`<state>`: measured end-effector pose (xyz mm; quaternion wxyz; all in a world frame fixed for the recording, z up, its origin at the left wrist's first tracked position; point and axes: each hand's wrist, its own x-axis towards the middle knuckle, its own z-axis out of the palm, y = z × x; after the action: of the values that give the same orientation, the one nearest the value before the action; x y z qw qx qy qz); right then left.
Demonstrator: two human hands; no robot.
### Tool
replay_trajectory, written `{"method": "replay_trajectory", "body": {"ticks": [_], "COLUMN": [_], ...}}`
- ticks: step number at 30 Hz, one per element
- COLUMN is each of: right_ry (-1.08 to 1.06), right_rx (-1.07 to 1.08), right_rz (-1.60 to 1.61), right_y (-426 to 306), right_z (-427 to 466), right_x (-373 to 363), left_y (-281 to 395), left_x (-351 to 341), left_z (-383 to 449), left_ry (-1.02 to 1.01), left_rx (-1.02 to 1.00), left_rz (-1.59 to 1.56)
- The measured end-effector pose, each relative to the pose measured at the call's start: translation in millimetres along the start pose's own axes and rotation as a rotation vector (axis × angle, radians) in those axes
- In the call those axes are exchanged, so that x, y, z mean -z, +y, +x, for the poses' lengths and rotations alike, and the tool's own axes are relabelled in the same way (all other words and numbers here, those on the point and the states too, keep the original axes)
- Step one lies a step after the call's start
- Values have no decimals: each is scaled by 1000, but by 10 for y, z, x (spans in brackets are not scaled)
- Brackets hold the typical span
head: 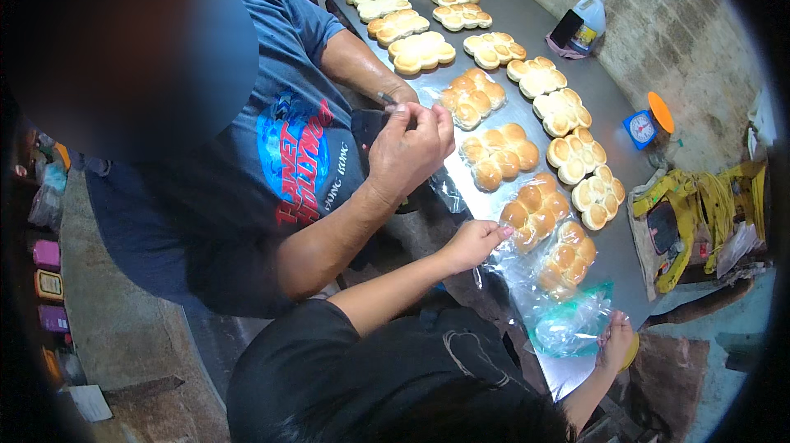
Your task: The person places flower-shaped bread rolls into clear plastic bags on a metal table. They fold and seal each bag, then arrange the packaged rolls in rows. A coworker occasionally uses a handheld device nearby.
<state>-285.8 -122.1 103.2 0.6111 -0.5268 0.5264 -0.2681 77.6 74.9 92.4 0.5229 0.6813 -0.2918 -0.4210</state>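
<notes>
My left hand [478,245] pinches the edge of a clear plastic bag [507,253] at the table's near side. Beside its fingertips lies a cluster of browned bread rolls [536,211] in clear plastic. A second bagged cluster of rolls [569,258] sits to the right, its plastic reaching towards me. At the table's near end, my right hand [616,341] grips clear plastic by the edge of a green-trimmed stack of plastic bags [571,329]. Glare and overlapping film hide where one bag ends and another begins.
Several unwrapped roll clusters [558,111] line the metal table [524,23]. At my left, a co-worker's hand [410,144] is raised beside a small dark object [387,99]. A blue scale [640,128], plastic jug [589,20] and phone [565,28] stand along the wall side.
</notes>
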Motion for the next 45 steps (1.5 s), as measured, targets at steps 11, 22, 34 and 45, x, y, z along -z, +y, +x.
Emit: {"method": "replay_trajectory", "body": {"ticks": [11, 22, 34, 45], "right_ry": [222, -619, -231, -509], "right_rx": [637, 148, 635, 67], "right_rz": [-866, -46, -94, 30], "right_y": [-426, -277, -457, -481], "right_z": [-371, -403, -675, -457], "right_x": [-1172, -2228, -2389, -2200], "left_y": [-145, -152, 63, 160], "left_x": [-129, -258, 379, 634], "left_z": [-17, -227, -234, 122], "left_ry": [59, -428, -390, -153], "left_rx": [-21, 155, 95, -648], "left_rz": [-433, -1299, -1225, 30]}}
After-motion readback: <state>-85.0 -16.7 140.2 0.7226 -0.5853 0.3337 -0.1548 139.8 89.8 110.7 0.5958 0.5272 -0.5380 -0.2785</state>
